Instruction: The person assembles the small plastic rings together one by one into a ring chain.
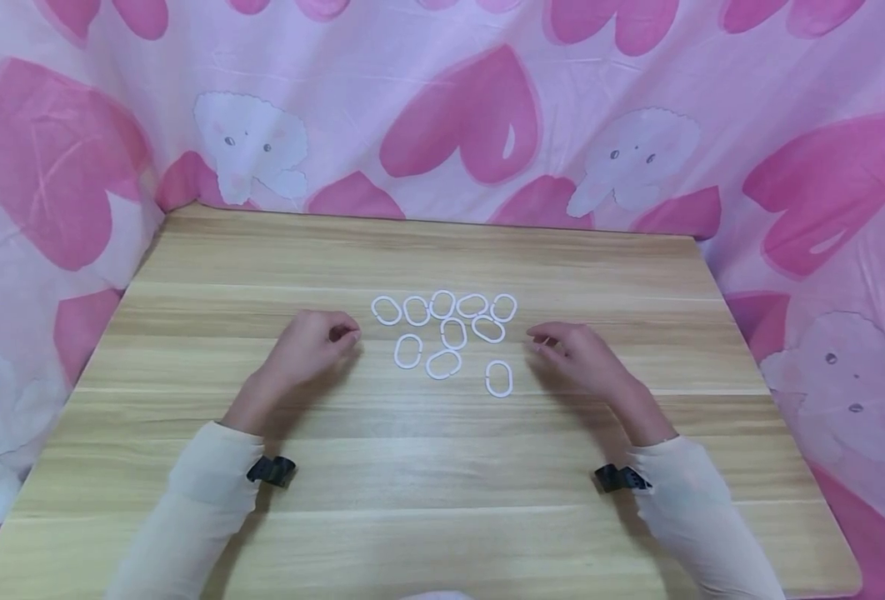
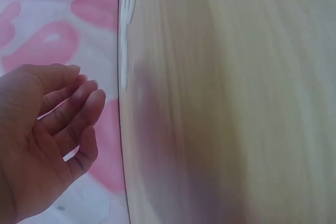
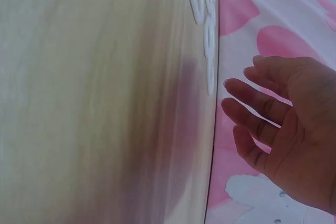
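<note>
Several white oval rings point(image 1: 453, 334), each with a small gap in its loop, lie loosely grouped on the wooden table. Some touch or overlap along the back row; a single ring point(image 1: 498, 379) lies apart at the front right. To the left of the group, my left hand point(image 1: 315, 343) hovers with loosely curled fingers and holds nothing. On the opposite side my right hand point(image 1: 581, 354) is held above the table, fingers loosely bent, also without anything in it. Both wrist views show the rings edge-on, as a thin white strip beyond the fingertips.
The light wooden table point(image 1: 427, 475) reaches back to a pink curtain point(image 1: 345, 92) with hearts and cartoon animals, which also hangs along both sides. A black strap piece point(image 1: 272, 472) sits at the left cuff and another black strap piece point(image 1: 621, 478) at the right cuff.
</note>
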The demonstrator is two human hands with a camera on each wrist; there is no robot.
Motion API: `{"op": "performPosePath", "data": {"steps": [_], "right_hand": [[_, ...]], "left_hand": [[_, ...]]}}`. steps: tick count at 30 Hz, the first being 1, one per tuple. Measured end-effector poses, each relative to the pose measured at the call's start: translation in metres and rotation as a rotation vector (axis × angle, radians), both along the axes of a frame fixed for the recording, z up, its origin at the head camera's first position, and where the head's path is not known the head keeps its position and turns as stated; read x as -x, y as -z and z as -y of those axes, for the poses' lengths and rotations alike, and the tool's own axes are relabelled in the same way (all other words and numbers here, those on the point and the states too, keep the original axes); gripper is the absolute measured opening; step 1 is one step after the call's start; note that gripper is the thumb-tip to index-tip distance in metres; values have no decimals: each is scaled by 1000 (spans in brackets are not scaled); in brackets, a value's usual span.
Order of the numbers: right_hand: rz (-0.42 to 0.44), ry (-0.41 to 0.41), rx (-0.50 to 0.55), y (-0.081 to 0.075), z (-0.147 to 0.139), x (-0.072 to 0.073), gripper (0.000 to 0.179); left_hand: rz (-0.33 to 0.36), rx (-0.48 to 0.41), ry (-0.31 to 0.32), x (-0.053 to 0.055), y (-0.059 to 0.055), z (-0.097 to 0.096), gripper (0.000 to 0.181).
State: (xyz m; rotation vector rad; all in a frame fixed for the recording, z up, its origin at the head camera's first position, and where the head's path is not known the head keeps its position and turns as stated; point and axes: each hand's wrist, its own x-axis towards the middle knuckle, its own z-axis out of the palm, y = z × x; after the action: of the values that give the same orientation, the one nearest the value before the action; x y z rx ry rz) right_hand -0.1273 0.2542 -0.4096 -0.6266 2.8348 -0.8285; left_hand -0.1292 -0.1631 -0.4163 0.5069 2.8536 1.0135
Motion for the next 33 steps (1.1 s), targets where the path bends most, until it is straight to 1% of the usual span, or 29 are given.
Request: {"op": "performPosePath", "data": {"steps": [3, 8, 14, 18, 24, 31, 33], "right_hand": [[23, -17, 1, 3, 5, 1, 25], [51, -46, 24, 8, 11, 1, 23], [120, -56, 57, 15, 16, 1, 20], [142, -57, 80, 18, 19, 1, 17], [160, -44, 111, 21, 23, 2, 13], [184, -28, 91, 24, 28, 4, 11], [176, -29, 76, 24, 29, 4, 10]], "left_hand": [[32, -27, 24, 1, 3, -9, 15], [87, -80, 29, 4, 8, -22, 15], [88, -133, 40, 8, 18, -34, 14], [93, -121, 44, 9, 22, -40, 14], [98, -76, 37, 12, 24, -49, 14], [94, -33, 9, 14, 26, -59, 15], [98, -18, 4, 14, 26, -61, 15]]}}
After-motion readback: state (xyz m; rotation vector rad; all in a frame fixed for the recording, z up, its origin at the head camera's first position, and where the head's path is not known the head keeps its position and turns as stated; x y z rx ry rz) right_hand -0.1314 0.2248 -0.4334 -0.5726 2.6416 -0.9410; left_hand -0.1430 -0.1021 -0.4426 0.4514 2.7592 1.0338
